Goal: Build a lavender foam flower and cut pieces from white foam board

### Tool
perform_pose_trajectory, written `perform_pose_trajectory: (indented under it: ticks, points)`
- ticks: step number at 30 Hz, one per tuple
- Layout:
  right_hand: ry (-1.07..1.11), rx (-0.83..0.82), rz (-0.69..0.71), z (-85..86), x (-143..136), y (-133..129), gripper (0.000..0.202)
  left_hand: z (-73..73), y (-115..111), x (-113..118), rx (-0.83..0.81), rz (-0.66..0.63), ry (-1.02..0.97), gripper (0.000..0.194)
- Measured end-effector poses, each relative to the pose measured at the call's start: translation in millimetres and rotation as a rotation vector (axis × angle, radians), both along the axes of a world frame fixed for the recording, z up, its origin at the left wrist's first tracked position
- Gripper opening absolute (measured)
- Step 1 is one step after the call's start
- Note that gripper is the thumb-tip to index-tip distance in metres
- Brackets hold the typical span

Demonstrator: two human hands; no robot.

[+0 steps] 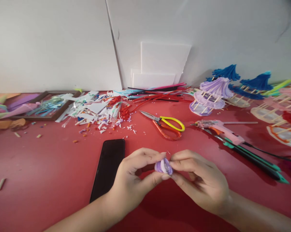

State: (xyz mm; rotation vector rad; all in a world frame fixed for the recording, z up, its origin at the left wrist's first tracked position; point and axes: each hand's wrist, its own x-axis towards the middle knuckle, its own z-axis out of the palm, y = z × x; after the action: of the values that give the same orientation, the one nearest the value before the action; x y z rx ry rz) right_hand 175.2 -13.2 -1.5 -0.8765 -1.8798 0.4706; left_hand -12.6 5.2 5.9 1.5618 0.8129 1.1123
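Observation:
A small coil of purple and white pipe cleaner [164,166] is held up between my two hands above the red table. My left hand [139,172] pinches it from above and below, thumb underneath. From the other side, the fingertips of my right hand [201,178] press together on its right edge. Left of my left hand a black phone [108,167] lies on the table, partly covered by my wrist. Beyond my hands rest scissors [163,124] with one yellow and one orange handle, blades pointing left.
A pink hot glue gun [222,130] and a green and black cutter [251,158] lie at the right. Behind them stand pipe-cleaner pagoda models [211,95]. Scraps [94,109], a brown frame [49,117] and loose pipe cleaners [160,93] line the back.

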Motion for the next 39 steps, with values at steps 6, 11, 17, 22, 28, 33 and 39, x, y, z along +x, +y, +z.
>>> perform_pose_trajectory:
  ticks: [6, 11, 17, 22, 28, 33, 39]
  points:
    - [0.063, -0.047, 0.022, -0.7, -2.6, 1.5, 0.026, -0.3, -0.3, 0.4, -0.013, -0.003, -0.015, 0.029]
    - [0.345, -0.273, 0.126, -3.8, -5.6, 3.6, 0.028, 0.3, 0.2, 1.9, -0.109, 0.067, -0.100, 0.050]
    - [0.365, -0.311, 0.098, -7.7, -4.5, 6.4, 0.025, -0.2, 0.7, 0.8, -0.023, 0.082, 0.036, 0.027]
    - [0.320, -0.256, 0.057, -11.2, -2.9, 5.8, 0.028, 0.6, 2.6, -0.2, -0.037, 0.036, -0.018, 0.023]
    - [0.220, -0.143, 0.084, -9.8, 3.6, 4.6, 0.032, -0.2, 5.5, 1.0, -0.335, -0.125, -0.295, 0.034]
    - [0.133, 0.004, 0.108, -8.9, 8.1, 6.1, 0.033, 1.0, 4.7, -0.1, -0.456, -0.223, -0.318, 0.032]
    - [0.089, 0.051, 0.135, -5.4, 9.9, 4.4, 0.033, 3.4, 5.1, -2.8, -0.375, -0.278, -0.260, 0.021]
